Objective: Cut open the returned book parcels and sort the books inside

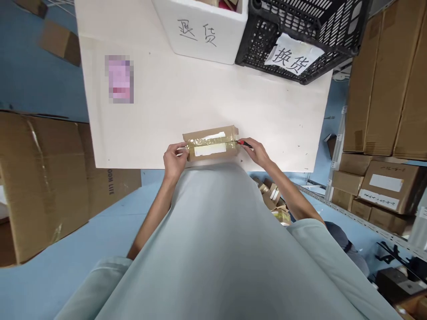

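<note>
"Two hands are at work here. What is each one doing?"

"The left hand holds the near-side left end of a cardboard parcel, thumb and fingers bent narrowly around the edge. The right hand grips a small red-and-black tool, its fingers closed about the handle."

"So where exactly is the parcel?"

"Directly between the hands, lying flat on the white tabletop, close to its near edge. Shiny tape runs along its top, with white labels there as well."

"And the tool's tip?"

"At the parcel's right end, level with the tape seam. It is too small for me to tell how far in it reaches."

"What stands beyond the hands?"

"Ahead, a white foam box marked 退货. Further right, beyond the right hand, a black plastic crate wears a paper sign reading 换货. Beyond the left hand lies a pixelated pink item; I cannot tell what it is."

"Anything lower?"

"Several small parcels, below the right forearm."
</note>
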The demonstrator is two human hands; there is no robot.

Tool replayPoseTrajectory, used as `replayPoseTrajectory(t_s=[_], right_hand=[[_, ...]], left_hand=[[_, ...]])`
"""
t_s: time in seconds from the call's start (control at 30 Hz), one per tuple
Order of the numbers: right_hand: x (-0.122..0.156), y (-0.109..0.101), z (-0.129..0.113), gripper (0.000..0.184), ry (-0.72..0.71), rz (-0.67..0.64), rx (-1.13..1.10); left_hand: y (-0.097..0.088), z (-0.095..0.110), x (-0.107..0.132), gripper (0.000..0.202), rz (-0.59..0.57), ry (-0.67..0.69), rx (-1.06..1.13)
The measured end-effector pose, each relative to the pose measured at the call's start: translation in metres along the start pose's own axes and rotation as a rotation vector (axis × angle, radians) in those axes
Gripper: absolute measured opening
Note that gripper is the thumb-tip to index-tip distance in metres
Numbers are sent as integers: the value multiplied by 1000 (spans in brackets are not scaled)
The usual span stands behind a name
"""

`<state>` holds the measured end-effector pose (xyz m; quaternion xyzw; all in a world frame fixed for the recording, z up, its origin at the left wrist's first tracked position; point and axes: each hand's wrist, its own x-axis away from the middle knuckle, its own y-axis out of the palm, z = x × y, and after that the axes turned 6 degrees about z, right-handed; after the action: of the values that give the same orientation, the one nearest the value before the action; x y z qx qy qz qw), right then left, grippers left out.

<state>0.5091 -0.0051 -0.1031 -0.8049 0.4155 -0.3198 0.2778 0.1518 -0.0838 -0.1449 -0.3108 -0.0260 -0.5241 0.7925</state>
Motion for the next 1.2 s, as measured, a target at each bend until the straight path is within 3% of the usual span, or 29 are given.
replayPoseTrajectory(t_s=[0.13,0.37,0.53,0.73,0.8,0.9,1.03,1.2], right_hand=[[1,17,-25,51,-26,78,-80],[8,33,-36,58,112,157,-83],[11,35,-58,54,90,221,-111],[-10,-4,-84,52,14,224,90],[-17,-17,-87,53,29,194,200],[-22,-28,-89,52,59,176,287],[-13,-32,-102,54,114,193,399],[3,-22,-134,56,154,112,401]], left_hand=[[-17,-13,-8,27,36,23,-89],[-26,-34,-15,28,83,45,-200],[-14,-44,-16,36,17,43,-200],[49,-18,-8,48,-241,-37,-50],[60,-10,-9,46,-292,-31,-41],[53,-3,-15,42,-240,-6,-21],[21,19,-24,39,-98,111,118],[1,63,-33,31,-165,263,102]])
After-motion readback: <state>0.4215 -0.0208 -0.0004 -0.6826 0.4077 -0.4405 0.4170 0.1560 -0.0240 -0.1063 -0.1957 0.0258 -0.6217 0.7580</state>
